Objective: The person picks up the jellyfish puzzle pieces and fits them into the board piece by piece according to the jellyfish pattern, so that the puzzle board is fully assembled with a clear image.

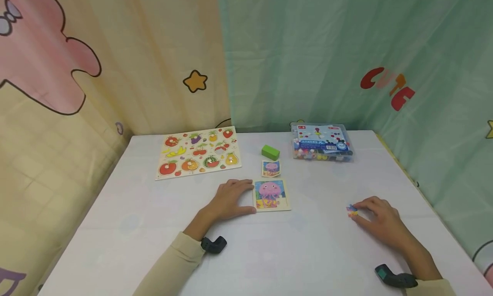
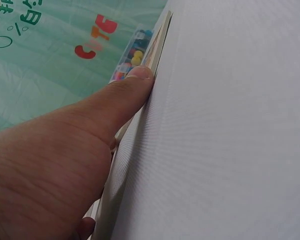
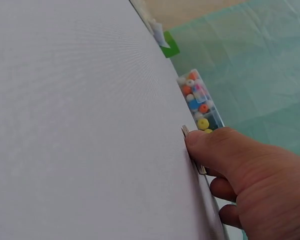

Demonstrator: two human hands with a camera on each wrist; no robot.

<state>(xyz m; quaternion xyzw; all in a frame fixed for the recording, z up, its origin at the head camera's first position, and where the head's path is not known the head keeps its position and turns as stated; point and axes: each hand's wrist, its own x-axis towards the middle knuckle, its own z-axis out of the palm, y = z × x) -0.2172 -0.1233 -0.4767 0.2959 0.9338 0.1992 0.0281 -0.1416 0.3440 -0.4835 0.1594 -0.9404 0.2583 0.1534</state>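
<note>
A small square jigsaw puzzle [image 1: 271,195] with a pink jellyfish picture lies in its wooden frame in the middle of the table. My left hand [image 1: 233,199] rests at its left side, thumb and fingers extended, touching the edge near the corners. In the left wrist view, the thumb [image 2: 125,95] meets the side of the board. Off to the right, my right hand [image 1: 381,221] pinches a colourful jigsaw piece [image 1: 351,211] between thumb and fingers. The right wrist view shows this piece [image 3: 185,131] edge-on, its face hidden. A small jellyfish picture card [image 1: 271,168] lies just behind the puzzle.
A green block [image 1: 270,152] sits behind the card. At the back left lies a fruit puzzle board [image 1: 198,152]; a clear plastic box [image 1: 322,142] of coloured beads stands at the back right. Curtains [image 1: 292,56] hang behind the white table [image 1: 292,253].
</note>
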